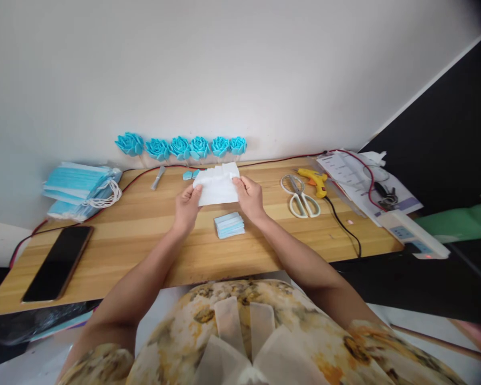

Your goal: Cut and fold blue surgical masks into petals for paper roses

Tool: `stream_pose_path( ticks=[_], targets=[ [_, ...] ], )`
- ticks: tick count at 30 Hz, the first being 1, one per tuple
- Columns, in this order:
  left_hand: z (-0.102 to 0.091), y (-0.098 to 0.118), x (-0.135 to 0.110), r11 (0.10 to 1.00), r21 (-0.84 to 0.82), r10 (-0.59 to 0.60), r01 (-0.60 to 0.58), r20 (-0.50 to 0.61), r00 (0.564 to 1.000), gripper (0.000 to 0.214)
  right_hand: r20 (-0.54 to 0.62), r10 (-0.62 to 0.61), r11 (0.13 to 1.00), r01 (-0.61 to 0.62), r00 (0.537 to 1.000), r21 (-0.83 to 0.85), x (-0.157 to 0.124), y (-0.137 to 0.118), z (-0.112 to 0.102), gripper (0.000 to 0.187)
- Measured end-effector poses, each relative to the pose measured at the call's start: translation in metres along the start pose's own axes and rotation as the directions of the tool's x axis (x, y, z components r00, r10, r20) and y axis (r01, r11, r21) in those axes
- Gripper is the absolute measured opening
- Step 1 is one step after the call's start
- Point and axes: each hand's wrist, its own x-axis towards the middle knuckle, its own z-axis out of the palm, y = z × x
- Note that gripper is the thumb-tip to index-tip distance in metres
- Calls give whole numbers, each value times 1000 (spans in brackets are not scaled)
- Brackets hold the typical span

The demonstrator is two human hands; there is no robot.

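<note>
Between my two hands is a white pleated sheet (pixel 217 187) that looks like face-mask fabric, spread out above the table. My left hand (pixel 187 207) pinches its left edge. The right edge is gripped by my right hand (pixel 250 199), thumb in front. Just below the sheet, a small stack of folded light-blue and white mask pieces (pixel 229 225) lies on the wooden table. Two small blue cut pieces (pixel 191 175) are partly behind the sheet's upper left corner.
Several blue fabric flowers (pixel 180 147) on sticks lean along the wall. Blue face masks (pixel 78 184) and a phone (pixel 58 263) lie at left. Scissors (pixel 299 198), a yellow glue gun (pixel 315 181) with its cord, papers (pixel 356 179) and a power strip (pixel 417 235) are at right.
</note>
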Motion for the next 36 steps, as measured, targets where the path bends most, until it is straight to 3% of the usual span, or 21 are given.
stream_pose_path(
  ticks=[13, 17, 22, 26, 30, 36],
  targets=[
    [-6, 2, 5, 989, 87, 115, -123, 87, 990, 45, 19, -8, 999, 7, 1000, 36, 4, 3, -4, 44],
    [-8, 0, 7, 990, 99, 88, -96, 90, 992, 44, 29, 9, 999, -10, 1000, 54, 3, 4, -5, 45],
    [-11, -7, 12, 999, -3, 53, -53, 59, 997, 43, 30, 18, 998, -19, 999, 58, 3, 5, -5, 46],
    [-11, -12, 14, 996, -84, -33, 42, 107, 994, 51, 95, 2, 998, -7, 996, 56, 1, 5, -4, 44],
    [-10, -14, 15, 993, -76, -84, 86, 38, 996, 56, 155, -16, 997, 5, 988, 71, -1, 3, -3, 42],
    [-6, -15, 8, 991, 83, 116, -110, -84, 990, 40, 107, -19, 997, 11, 994, 82, -2, 1, 0, 39]
  ],
)
